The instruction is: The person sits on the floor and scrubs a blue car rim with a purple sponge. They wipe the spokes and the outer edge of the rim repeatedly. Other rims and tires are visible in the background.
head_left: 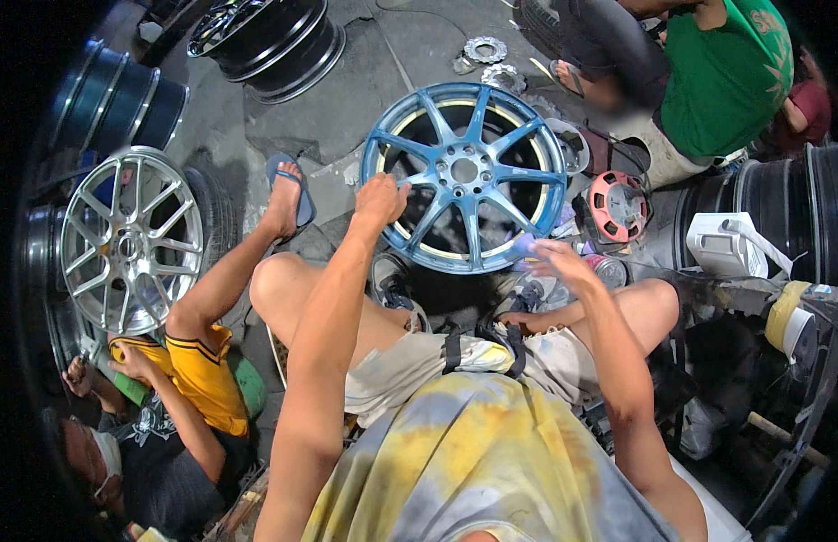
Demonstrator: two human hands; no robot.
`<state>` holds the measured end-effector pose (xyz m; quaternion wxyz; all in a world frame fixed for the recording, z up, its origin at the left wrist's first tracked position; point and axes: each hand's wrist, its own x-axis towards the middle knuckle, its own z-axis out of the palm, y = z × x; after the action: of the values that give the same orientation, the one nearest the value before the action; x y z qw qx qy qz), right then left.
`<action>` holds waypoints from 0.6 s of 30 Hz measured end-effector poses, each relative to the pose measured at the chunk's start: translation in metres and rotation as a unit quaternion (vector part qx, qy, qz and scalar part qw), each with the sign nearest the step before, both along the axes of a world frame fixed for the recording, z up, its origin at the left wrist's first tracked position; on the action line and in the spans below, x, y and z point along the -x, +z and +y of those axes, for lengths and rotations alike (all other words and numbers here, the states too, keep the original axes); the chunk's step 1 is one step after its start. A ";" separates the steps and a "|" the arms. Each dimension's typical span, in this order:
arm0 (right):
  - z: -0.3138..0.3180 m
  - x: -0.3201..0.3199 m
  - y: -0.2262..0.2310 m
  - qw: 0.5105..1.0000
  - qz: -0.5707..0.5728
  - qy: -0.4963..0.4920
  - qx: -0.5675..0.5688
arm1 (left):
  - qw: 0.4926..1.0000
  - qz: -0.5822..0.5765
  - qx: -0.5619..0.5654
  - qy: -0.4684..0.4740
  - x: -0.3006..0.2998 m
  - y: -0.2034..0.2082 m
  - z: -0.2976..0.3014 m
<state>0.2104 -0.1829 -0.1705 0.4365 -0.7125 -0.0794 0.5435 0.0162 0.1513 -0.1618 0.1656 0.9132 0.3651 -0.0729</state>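
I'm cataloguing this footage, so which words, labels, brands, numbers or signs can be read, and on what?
Green shirt, upper right: pale lettering above a spiky print; wording not copied here.
Dark shirt, lower left: pale print, too blurred to read.
White box, right: any marking too small to read.
Blue wheel: no text I can make out.

Upper centre, a gap separates the dark rim (283, 59) from the blue wheel (474, 154); right of centre, a round red part (605, 206) obstructs.
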 end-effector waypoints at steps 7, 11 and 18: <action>0.028 -0.020 -0.040 0.978 -0.178 -0.108 -0.026 | 0.987 0.123 0.099 -0.004 0.002 0.014 -0.013; 0.046 -0.055 -0.024 0.882 -0.463 -0.070 -0.054 | 0.956 0.163 0.226 -0.096 0.006 0.019 -0.042; 0.080 0.030 -0.001 0.746 -0.590 0.250 -0.182 | 0.960 0.093 0.204 -0.169 -0.004 0.082 -0.073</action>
<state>0.1808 -0.1030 -0.1712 0.2726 -0.7527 -0.5939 0.0798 0.0204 0.0785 -0.0801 0.2986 0.8977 0.1966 -0.2577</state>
